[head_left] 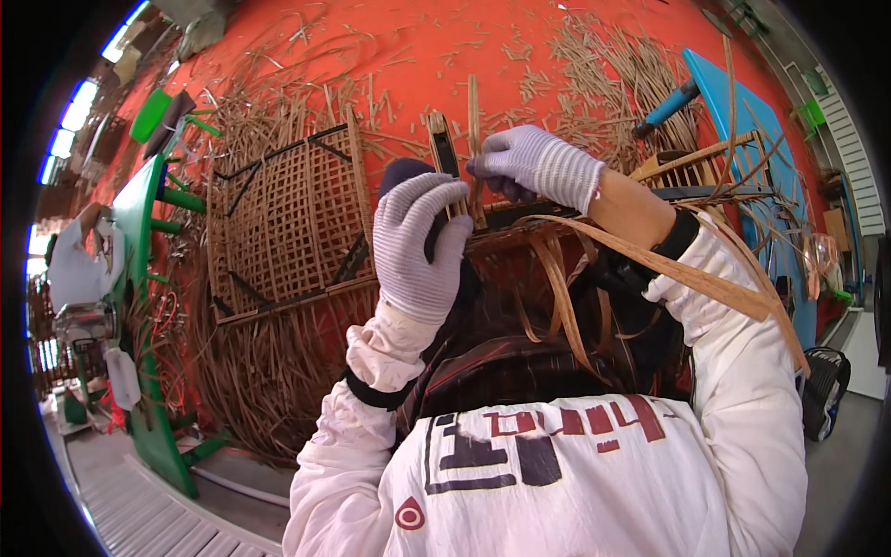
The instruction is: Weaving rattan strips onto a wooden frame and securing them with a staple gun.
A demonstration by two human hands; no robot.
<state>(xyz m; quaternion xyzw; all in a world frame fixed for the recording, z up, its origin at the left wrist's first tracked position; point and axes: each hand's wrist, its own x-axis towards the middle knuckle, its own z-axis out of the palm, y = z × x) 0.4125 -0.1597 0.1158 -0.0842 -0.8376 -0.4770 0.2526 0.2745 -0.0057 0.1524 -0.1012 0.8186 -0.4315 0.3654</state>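
Both my hands wear pale striped gloves with dark fingertips. My left hand is curled round the edge of a dark frame bar wrapped in brown strip, which points away from me. Just right of it, my right hand pinches an upright brown flat strip between thumb and fingers. Several loose strips hang from the frame over my lap, and a long strip passes across my right forearm. The frame's near part is hidden by my hands.
To the left lies a woven lattice panel on a dark frame, among heaps of strips. Short cut pieces litter the red floor. A green table on its side stands left, a blue board right.
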